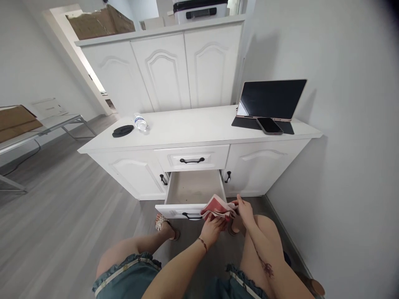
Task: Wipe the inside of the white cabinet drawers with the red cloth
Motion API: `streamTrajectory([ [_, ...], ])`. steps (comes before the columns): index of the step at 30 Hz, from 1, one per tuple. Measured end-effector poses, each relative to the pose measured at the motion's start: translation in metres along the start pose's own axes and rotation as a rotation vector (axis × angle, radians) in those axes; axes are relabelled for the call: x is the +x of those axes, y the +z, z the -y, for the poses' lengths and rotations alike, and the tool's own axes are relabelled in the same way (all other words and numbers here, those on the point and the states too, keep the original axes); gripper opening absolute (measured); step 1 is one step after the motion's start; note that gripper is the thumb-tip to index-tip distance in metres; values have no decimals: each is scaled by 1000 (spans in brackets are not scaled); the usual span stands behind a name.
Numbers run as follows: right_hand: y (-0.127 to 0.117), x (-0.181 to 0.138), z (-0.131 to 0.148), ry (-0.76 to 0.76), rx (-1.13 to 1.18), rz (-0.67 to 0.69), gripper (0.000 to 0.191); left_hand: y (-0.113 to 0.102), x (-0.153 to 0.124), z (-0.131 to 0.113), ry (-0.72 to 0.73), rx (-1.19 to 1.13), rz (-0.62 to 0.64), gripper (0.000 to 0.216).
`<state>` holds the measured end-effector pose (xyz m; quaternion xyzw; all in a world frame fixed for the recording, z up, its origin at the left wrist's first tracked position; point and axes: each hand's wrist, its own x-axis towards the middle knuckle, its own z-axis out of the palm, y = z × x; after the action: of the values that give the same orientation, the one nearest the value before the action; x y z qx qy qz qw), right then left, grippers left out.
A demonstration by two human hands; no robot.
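Note:
A folded red and white cloth [217, 206] is held over the front right corner of an open lower drawer [193, 189]. My left hand [212, 228] grips the cloth from below, fingers closed on its lower edge. My right hand [244, 210] pinches the cloth's right end. The drawer belongs to a white cabinet [199, 160] and looks empty inside. Its black handle [190, 216] sits just left of the cloth.
On the cabinet top stand a tablet on a dark cover [270, 101], a phone [269, 125], a water bottle lying down [140, 122] and a black disc-shaped object [122, 131]. A wall [343, 145] runs close on the right. A metal-legged table [37, 128] stands at the left.

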<state>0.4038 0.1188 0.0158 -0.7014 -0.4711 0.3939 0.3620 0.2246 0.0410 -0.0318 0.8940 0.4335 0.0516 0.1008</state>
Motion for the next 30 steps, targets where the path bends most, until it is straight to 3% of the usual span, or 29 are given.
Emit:
streamTrajectory([
  [4,0,0,4,25,-53,8,72,-1,-6,12,-19,-130,50,50],
  [11,4,7,-6,-2,-98,12,69,-9,-35,30,-103,-238,-21,49],
  [17,4,4,-3,10,-122,-2,61,-13,-68,47,-154,-125,-30,56],
  [22,2,0,3,8,-134,7,59,-3,-99,65,-241,-6,-69,65],
  [26,1,-1,4,13,-138,9,60,12,-123,75,-457,-41,-144,64],
  [30,3,0,2,-19,-146,16,64,29,-134,73,-820,-270,-386,55],
])
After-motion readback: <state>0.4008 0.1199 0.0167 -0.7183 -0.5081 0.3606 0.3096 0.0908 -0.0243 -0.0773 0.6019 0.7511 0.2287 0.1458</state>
